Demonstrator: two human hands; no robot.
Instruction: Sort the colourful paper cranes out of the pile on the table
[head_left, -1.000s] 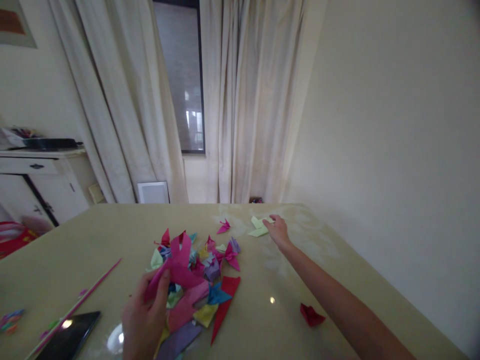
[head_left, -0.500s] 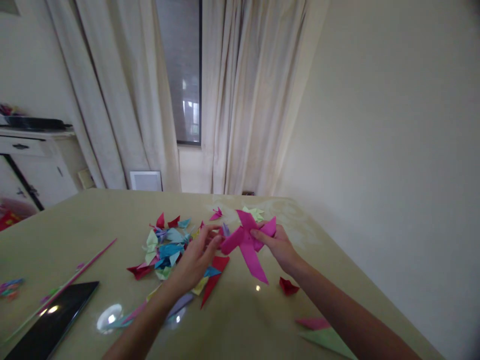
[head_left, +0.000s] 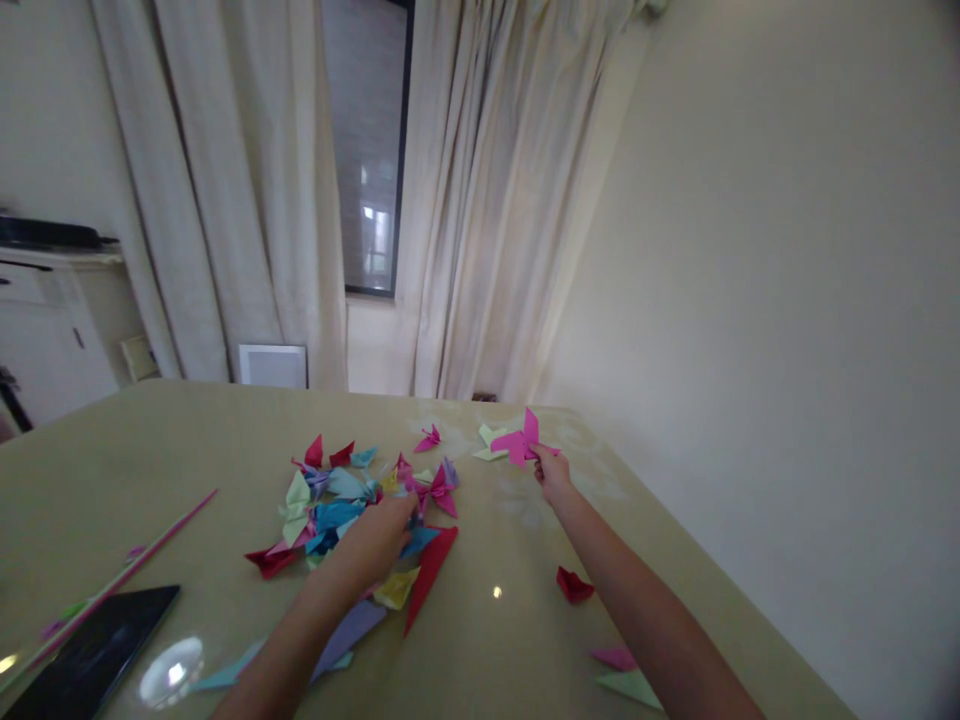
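My right hand (head_left: 553, 470) pinches a bright pink folded-paper pinwheel (head_left: 519, 446) by its lower right part and holds it over the far right of the table. Just behind the pinwheel lies a pale green paper piece (head_left: 487, 442). My left hand (head_left: 394, 528) reaches into a heap of colourful origami, its fingers curled and mostly hidden; what they grip cannot be made out. Touching or close to these fingertips is a magenta origami piece (head_left: 441, 492). Blue folded papers (head_left: 334, 520) lie left of this hand, with a long red paper piece (head_left: 431, 580) to its right.
A dark tablet (head_left: 97, 640) and a long pink stick (head_left: 150, 550) lie at the left. A dark red paper piece (head_left: 574, 585) and a light green piece (head_left: 630, 686) lie by my right forearm. Curtains (head_left: 525, 200) and a wall stand behind the table (head_left: 225, 430).
My right hand has carried the pinwheel away from me, towards the table's far right. My left hand has left the pinwheel's side and lowered onto the origami heap, its fingers curling.
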